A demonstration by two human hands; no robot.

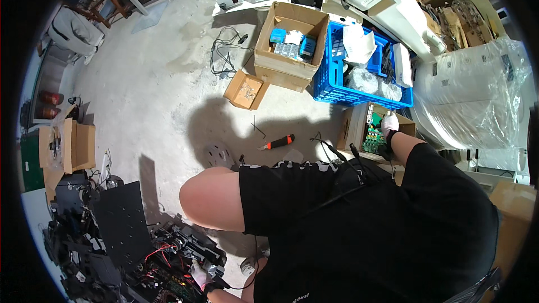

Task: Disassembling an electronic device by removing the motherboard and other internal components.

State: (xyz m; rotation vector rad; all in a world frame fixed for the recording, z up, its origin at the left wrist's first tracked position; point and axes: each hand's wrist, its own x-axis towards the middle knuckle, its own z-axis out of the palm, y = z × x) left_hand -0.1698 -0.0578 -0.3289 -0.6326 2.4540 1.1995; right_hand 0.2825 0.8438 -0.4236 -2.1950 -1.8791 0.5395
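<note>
My right hand, in a white glove, reaches into a cardboard box at the right. Its fingers look closed at the edge of a green circuit board lying tilted in that box. Far to the lower left, my left hand, also gloved, rests against a black machine assembly with red wires and metal parts. The fingers of that hand are small in view and partly lost among the dark parts.
An orange and black utility knife lies on the floor beside a hex key. Beyond are a small box of screws, a carton of blue and white items, and a blue crate. Dark machine parts crowd the left.
</note>
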